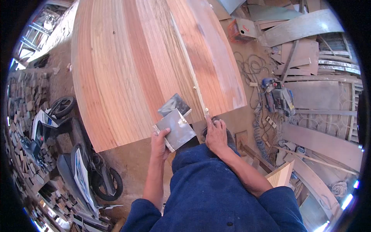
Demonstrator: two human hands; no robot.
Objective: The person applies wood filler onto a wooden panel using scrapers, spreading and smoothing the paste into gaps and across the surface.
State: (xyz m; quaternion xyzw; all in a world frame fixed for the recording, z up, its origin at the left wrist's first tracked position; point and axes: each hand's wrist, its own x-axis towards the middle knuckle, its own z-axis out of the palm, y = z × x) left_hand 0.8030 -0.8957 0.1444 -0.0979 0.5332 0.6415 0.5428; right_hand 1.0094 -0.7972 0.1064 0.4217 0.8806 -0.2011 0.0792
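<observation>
My left hand grips a square metal putty plate, thumb on top, with pale filler smeared along its edges. Behind it, a second dark metal scraper blade overlaps the wooden panel and is partly covered by the plate. My right hand has its index finger stretched out, fingertip right at the lower end of a pale filler line; its other fingers are curled loosely. That line runs along a seam of the large wooden panel, made of boards in differing brown and reddish tones.
A motorbike stands at the left beside stacked wood offcuts. To the right are a blue compressor-like machine, coiled hose, an orange box and leaning sheets. A wooden piece juts up near my right elbow.
</observation>
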